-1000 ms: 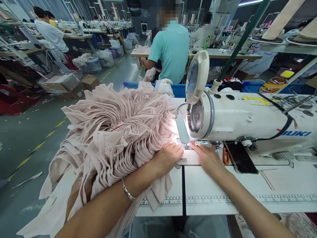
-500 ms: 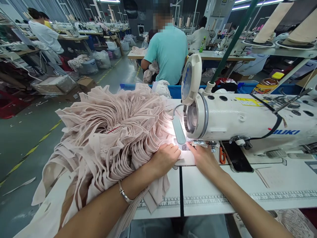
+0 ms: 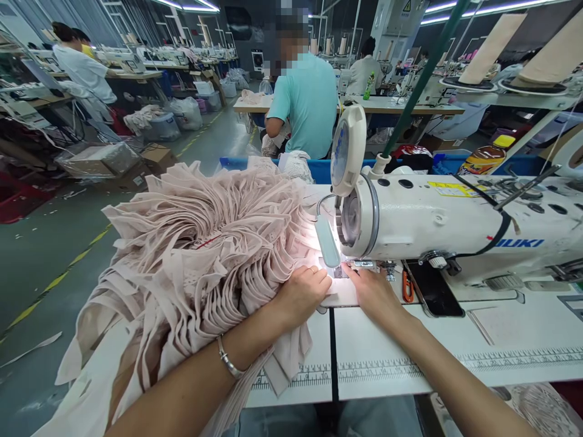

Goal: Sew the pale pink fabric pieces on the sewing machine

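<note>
My left hand is closed on the edge of pale pink fabric, which is heaped in many layered folds over the left of the table. To its right, my right hand lies on the machine bed with its index finger stretched towards the needle area. Its other fingers are partly hidden. Over both hands reaches the head of a white sewing machine, its round end cover swung up. A small pale lamp hangs in front of the needle, lighting the fabric and hiding part of the stitching spot.
Right of my right hand are orange thread snips and a black phone. A ruler strip runs along the table's front. Thread cones and a yellow-capped bottle stand behind the machine. A person in a turquoise shirt sits ahead.
The view has shifted slightly. Both hands keep nearly the same place by the needle, and the fabric heap looks almost unchanged. The person ahead has leaned a little to the left.
</note>
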Available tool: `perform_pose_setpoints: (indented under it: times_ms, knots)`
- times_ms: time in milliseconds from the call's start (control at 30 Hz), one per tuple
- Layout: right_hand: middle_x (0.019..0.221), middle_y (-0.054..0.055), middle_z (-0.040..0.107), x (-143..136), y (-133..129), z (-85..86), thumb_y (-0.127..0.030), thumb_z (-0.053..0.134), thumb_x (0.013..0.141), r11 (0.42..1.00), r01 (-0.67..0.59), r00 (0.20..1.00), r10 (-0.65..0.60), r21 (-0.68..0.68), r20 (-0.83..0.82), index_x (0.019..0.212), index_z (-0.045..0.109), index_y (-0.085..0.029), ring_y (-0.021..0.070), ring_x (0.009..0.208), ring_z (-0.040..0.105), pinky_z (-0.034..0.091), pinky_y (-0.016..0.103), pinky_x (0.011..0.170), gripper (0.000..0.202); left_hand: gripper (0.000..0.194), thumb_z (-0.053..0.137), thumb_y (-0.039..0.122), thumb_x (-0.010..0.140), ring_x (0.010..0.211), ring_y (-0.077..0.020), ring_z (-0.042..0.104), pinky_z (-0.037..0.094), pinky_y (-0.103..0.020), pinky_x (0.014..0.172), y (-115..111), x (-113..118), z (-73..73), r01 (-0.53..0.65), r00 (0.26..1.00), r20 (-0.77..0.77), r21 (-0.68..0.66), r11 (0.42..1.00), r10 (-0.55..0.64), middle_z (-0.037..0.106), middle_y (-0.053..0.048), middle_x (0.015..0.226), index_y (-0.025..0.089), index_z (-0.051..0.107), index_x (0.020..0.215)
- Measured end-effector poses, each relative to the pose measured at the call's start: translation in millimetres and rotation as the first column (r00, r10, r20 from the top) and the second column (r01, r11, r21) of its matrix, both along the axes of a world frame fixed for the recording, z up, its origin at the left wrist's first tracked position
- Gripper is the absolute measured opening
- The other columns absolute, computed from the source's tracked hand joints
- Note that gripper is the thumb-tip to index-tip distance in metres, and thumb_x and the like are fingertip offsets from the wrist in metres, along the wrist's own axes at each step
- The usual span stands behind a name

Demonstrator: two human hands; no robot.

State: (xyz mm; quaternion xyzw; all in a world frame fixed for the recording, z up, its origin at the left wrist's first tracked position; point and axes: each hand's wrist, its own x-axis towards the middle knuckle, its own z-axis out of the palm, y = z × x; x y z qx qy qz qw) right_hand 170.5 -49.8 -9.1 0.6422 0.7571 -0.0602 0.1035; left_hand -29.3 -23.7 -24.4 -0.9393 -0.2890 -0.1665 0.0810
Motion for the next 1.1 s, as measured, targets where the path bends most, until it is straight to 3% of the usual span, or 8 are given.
perform_pose_setpoints:
  times_ms: [267,467,633,733,833,900,1000,1100]
  knots:
    - [0.090,0.010,0.064,-1.7,4.2,1.0,-0.002,0.030,0.084,0.999,0.037,0.999,-0.037,-0.004,-0.032,0.132,0.056,-0.021,0.0254,0.092,0.059,0.038,0.038,0.084,0.058,0.022,0.051,0.030,0.100,0.077,-0.0201,0.056,0.040,-0.032,0.067,-1.2,-1.1,4.1,-0.013,0.999,-0.031,-0.083,0.996,0.011,0.059,-0.003,0.081,0.018,0.052,0.081]
    - [0.089,0.007,0.067,2.5,7.4,-8.0,-0.021,0.023,0.099,1.000,-0.002,0.979,0.006,0.019,-0.202,0.113,0.062,-0.021,0.0216,0.088,0.057,0.037,0.037,0.091,0.041,0.018,0.047,0.002,0.090,0.077,-0.0184,0.056,0.043,-0.029,0.072,-0.6,-5.5,15.1,-0.019,0.999,-0.038,-0.242,0.970,0.010,0.060,-0.003,0.086,0.017,0.053,0.084]
    - [0.094,0.015,0.068,19.5,4.2,-16.3,-0.026,0.032,0.097,0.933,0.148,0.985,-0.110,0.327,-0.131,0.116,0.064,-0.012,0.0266,0.093,0.059,0.040,0.042,0.092,0.039,0.019,0.043,0.004,0.095,0.095,-0.0172,0.058,0.047,-0.029,0.087,0.8,-14.5,23.0,0.113,0.993,0.073,-0.367,0.923,-0.092,0.064,-0.004,0.104,0.017,0.058,0.097]
    - [0.091,0.020,0.068,35.9,3.8,-7.9,-0.021,0.038,0.092,0.855,0.239,0.969,-0.237,0.461,-0.064,0.106,0.069,-0.008,0.0317,0.094,0.059,0.044,0.046,0.086,0.036,0.018,0.048,0.010,0.097,0.112,-0.0197,0.055,0.046,-0.034,0.096,4.0,-18.8,20.0,0.086,0.995,0.069,-0.313,0.946,-0.068,0.063,-0.007,0.119,0.018,0.060,0.107]
    - [0.088,0.021,0.069,44.9,3.6,1.4,-0.016,0.038,0.091,0.869,0.255,0.966,-0.249,0.423,-0.072,0.092,0.072,-0.009,0.0318,0.093,0.061,0.046,0.045,0.084,0.034,0.017,0.052,0.012,0.096,0.117,-0.0237,0.055,0.044,-0.042,0.103,8.4,-19.3,13.8,-0.019,1.000,-0.006,-0.178,0.984,0.019,0.065,-0.010,0.117,0.015,0.062,0.109]
    - [0.089,0.019,0.070,43.6,3.0,2.4,-0.015,0.039,0.092,0.877,0.279,0.960,-0.240,0.391,-0.147,0.096,0.071,-0.009,0.0299,0.093,0.063,0.047,0.043,0.086,0.033,0.020,0.053,0.010,0.095,0.120,-0.0239,0.056,0.042,-0.043,0.106,8.1,-16.2,9.2,0.003,0.998,-0.056,-0.102,0.995,-0.009,0.066,-0.011,0.118,0.014,0.061,0.113]
    - [0.092,0.012,0.072,35.0,2.0,-3.2,-0.021,0.045,0.092,0.887,0.304,0.941,-0.223,0.347,-0.254,0.102,0.069,-0.013,0.0240,0.088,0.065,0.049,0.037,0.083,0.027,0.033,0.052,0.004,0.093,0.119,-0.0259,0.060,0.051,-0.038,0.092,-4.4,-5.0,1.2,0.092,0.983,-0.159,-0.010,0.996,-0.092,0.064,-0.014,0.125,0.011,0.058,0.124]
    - [0.087,0.004,0.073,26.6,2.0,-8.9,-0.027,0.055,0.089,0.927,0.309,0.885,-0.199,0.211,-0.421,0.088,0.069,-0.019,0.0185,0.079,0.065,0.050,0.031,0.076,0.017,0.035,0.048,0.005,0.093,0.110,-0.0317,0.065,0.056,-0.038,0.077,-29.6,11.0,-7.8,0.155,0.957,-0.263,0.100,0.983,-0.124,0.062,-0.022,0.127,0.006,0.056,0.128]
